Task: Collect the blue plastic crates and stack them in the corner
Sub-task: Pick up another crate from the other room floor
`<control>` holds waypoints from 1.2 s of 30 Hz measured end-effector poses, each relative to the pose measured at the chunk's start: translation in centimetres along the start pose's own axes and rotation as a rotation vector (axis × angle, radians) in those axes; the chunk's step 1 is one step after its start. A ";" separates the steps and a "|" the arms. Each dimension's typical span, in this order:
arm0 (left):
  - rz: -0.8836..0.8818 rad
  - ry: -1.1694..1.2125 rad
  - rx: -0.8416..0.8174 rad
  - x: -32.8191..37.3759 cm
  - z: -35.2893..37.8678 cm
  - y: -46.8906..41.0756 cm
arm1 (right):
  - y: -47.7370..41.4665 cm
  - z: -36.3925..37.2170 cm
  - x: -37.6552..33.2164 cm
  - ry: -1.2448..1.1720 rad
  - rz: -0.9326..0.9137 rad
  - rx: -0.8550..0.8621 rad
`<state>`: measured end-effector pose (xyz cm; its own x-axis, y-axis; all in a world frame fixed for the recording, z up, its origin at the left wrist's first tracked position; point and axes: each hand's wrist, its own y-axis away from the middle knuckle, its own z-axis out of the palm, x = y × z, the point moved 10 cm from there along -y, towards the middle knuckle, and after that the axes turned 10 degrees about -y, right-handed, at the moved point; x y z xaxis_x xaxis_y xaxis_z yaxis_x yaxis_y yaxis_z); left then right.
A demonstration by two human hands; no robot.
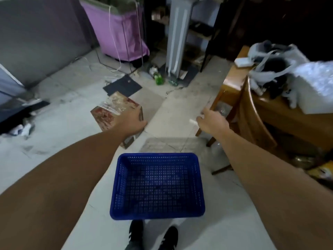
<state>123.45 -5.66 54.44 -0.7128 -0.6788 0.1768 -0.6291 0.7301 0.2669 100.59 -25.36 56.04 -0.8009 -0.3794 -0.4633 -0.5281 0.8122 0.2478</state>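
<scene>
One blue plastic crate point(157, 186), perforated and empty, is low in the view right above my shoes point(153, 237). Its grey shadow falls on the floor beyond its far edge. Neither hand touches it. My left hand point(132, 121) is stretched forward beyond the crate's far left corner, fingers apart, in front of a patterned box point(111, 109). My right hand point(211, 121) reaches past the far right corner with fingers loosely spread. A small white thing point(192, 121) shows at its fingertips; whether it is held is unclear.
A wooden table point(270, 112) and chair with bags and white wrapping stand at the right. Farther off are a purple fabric bin point(119, 33), a grey column point(177, 33), a green bottle point(159, 79) and dark mats. Clutter lies at the left wall.
</scene>
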 end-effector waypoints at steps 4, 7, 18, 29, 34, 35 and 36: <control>-0.167 0.035 -0.116 -6.1 11.9 -3.0 | -3.4 10.5 6.8 0.000 0.126 -0.082; -0.278 0.053 -0.193 -10.2 20.9 -4.2 | -4.9 18.9 12.1 -0.043 0.231 -0.152; -0.610 0.020 -0.312 -23.5 45.5 -5.2 | -6.6 41.9 31.0 -0.046 0.585 -0.236; -0.748 0.063 -0.387 -30.0 57.9 -2.8 | -5.2 49.4 43.1 -0.125 0.765 -0.113; -0.731 0.010 -0.327 -30.0 57.4 -3.2 | -5.2 48.6 43.4 -0.096 0.719 -0.079; -0.720 0.004 -0.320 -30.1 57.2 -3.2 | -5.3 48.4 43.4 -0.099 0.718 -0.081; -0.709 0.002 -0.311 -30.2 56.9 -3.1 | -5.2 48.1 43.4 -0.097 0.714 -0.081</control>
<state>129.24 17.03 -5.67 -0.1716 -0.9761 -0.1336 -0.8186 0.0659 0.5705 82.19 -24.74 -6.29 -0.9316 0.2756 -0.2369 0.0926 0.8103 0.5786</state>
